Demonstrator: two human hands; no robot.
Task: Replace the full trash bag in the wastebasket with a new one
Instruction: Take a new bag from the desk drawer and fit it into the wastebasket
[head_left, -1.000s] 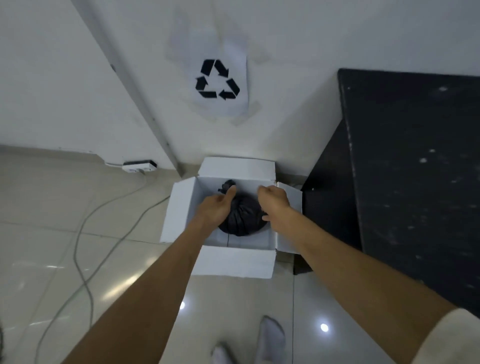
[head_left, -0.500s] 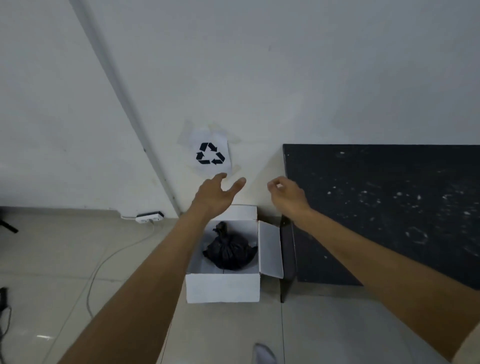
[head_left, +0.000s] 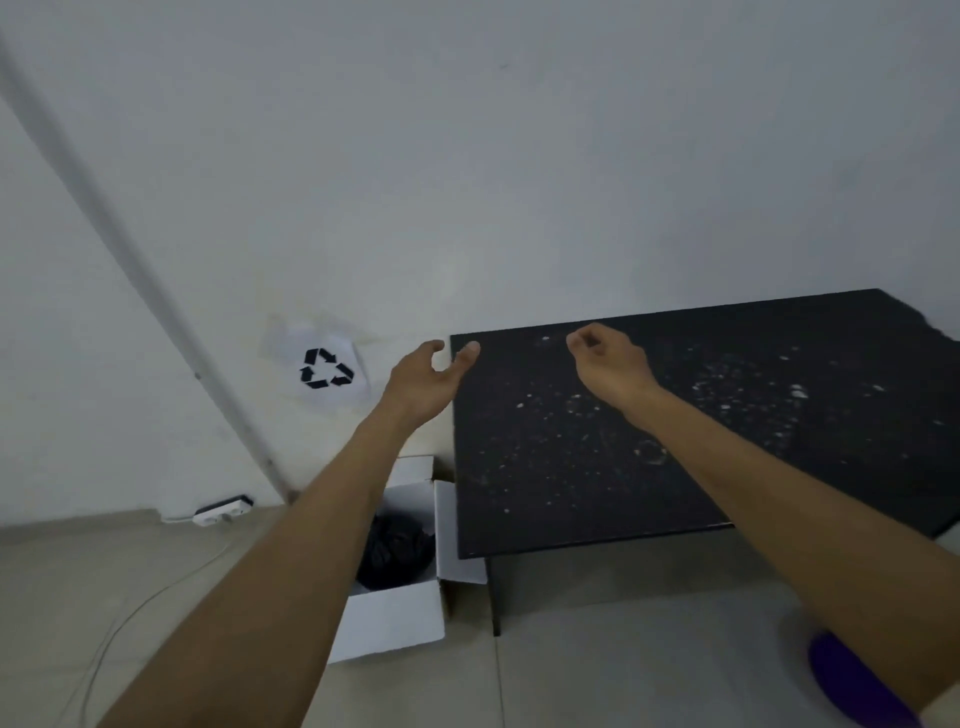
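Note:
A white cardboard box (head_left: 395, 621) serves as the wastebasket and stands on the floor against the wall, its flaps open. A tied black trash bag (head_left: 397, 551) lies inside it, partly hidden by my left forearm. My left hand (head_left: 423, 382) is raised well above the box at the black table's left edge, fingers spread and holding nothing. My right hand (head_left: 610, 366) hovers over the tabletop with its fingers curled loosely inward and nothing visible in them.
A black speckled table (head_left: 675, 415) stands to the right of the box, against the white wall. A recycling sign (head_left: 326, 369) is taped to the wall. A power strip (head_left: 221, 512) and its cable lie on the tiled floor at left. A purple object (head_left: 852, 680) shows at bottom right.
Both hands left the black bag in the box and rose to table height. The view lifted and swung right, so the tabletop now fills the right side.

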